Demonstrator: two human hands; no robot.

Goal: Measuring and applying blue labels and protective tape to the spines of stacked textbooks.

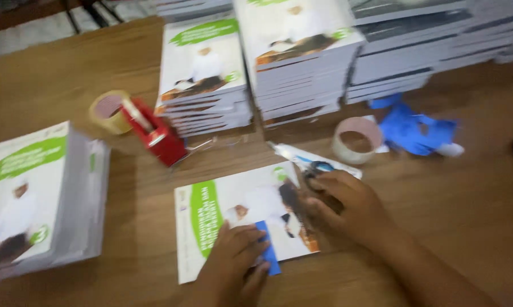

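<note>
With the left hand (234,256) pressed flat on the blue slip (269,250) and the right hand (339,207) curled round scissors (313,170), a slip might have nicked the book cover (234,210).

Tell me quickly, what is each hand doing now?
Left hand: open, fingers pressing a blue piece onto the book.
Right hand: closed on a small object, too blurred to identify.

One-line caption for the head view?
Left hand presses a blue card on a book; right hand holds scissors.
</note>
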